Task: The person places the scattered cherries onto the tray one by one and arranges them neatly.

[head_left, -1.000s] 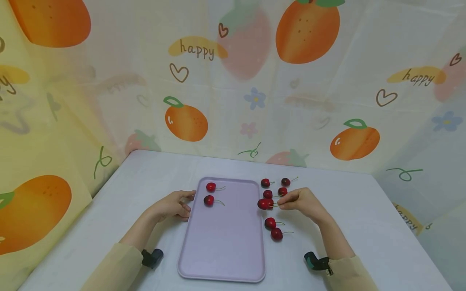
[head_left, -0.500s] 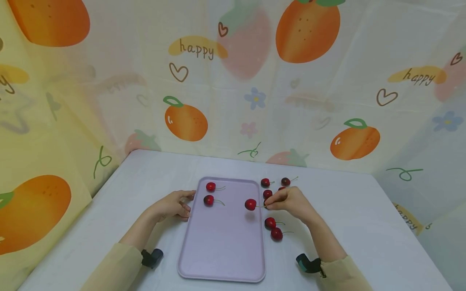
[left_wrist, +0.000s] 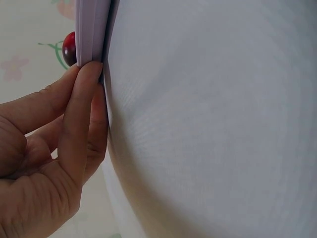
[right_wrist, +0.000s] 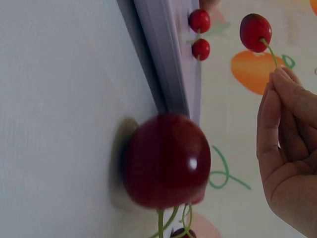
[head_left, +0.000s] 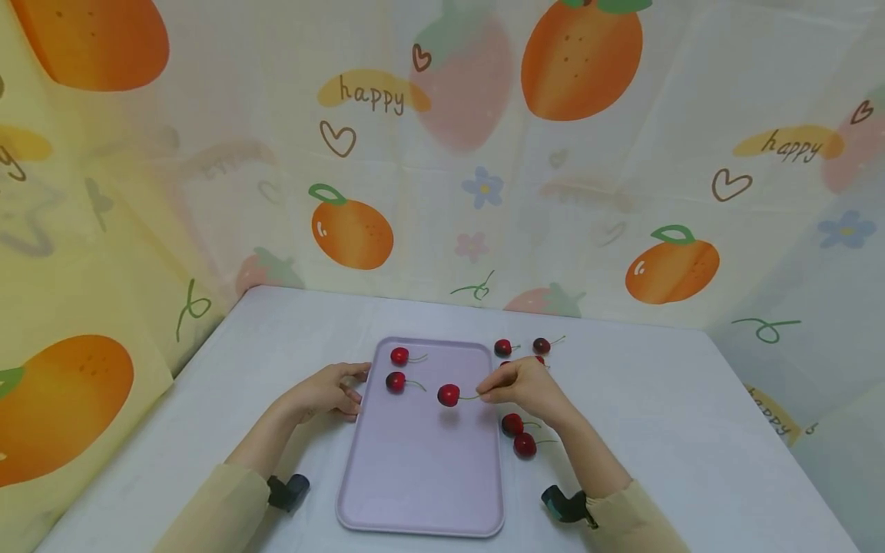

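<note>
My right hand (head_left: 528,388) pinches a red cherry (head_left: 449,395) by its green stem, above the right half of a lavender tray (head_left: 422,476). The right wrist view shows thumb and fingertips on the stem of this dangling cherry (right_wrist: 255,32). At the tray's left rim, my left hand (head_left: 325,392) holds the edge with its fingertips; the left wrist view shows thumb and finger on the outer wall (left_wrist: 93,34). Two cherries lie near the tray's far left corner, one (head_left: 399,356) behind the other (head_left: 396,382), stems pointing right.
Several more cherries rest on the white table (head_left: 622,430) right of the tray. Two (head_left: 512,424) (head_left: 525,445) lie close to its right rim; others (head_left: 502,348) (head_left: 541,346) are farther back, some partly covered by my right hand. A fruit-print curtain (head_left: 429,192) hangs behind.
My right hand has carried the cherry leftward from beside the tray's right rim to over its surface. My left hand, the tray and the two cherries on it have stayed in place.
</note>
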A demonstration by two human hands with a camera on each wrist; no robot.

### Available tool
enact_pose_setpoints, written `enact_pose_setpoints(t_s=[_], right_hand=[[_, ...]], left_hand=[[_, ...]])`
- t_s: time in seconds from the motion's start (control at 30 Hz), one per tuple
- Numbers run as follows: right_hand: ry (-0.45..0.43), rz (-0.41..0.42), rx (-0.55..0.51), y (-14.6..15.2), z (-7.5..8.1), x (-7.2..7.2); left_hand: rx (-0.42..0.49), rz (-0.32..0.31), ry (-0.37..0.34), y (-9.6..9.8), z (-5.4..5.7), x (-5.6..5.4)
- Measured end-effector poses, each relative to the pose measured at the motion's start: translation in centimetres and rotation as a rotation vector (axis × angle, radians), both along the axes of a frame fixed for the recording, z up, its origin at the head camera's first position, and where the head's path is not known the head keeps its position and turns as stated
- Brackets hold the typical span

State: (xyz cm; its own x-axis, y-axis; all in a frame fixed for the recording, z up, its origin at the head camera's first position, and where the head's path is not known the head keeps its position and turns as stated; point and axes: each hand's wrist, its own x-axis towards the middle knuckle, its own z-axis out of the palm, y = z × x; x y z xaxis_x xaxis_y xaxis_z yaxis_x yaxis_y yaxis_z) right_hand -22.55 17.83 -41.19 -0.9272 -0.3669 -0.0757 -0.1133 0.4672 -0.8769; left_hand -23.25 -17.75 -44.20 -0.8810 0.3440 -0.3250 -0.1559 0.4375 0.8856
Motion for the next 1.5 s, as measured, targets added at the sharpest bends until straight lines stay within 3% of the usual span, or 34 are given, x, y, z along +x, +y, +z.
enact_pose_setpoints(t_s=[0.57, 1.17, 1.5], right_hand=[[0.041, -0.017, 0.000, -3.6, -0.1, -0.2], [0.023, 0.052, -0.046, -6.7, -0.3, -0.7], [0.014, 0.090, 0.003, -7.5, -0.6, -1.4]], left_hand=[[-0.017, -0.001, 0.009, 0.2, 0.1, -0.1], [-0.034, -0.005, 0.017, 0.3, 0.1, 0.0], [-0.016, -0.005, 0.014, 0.0, 0.1, 0.0]])
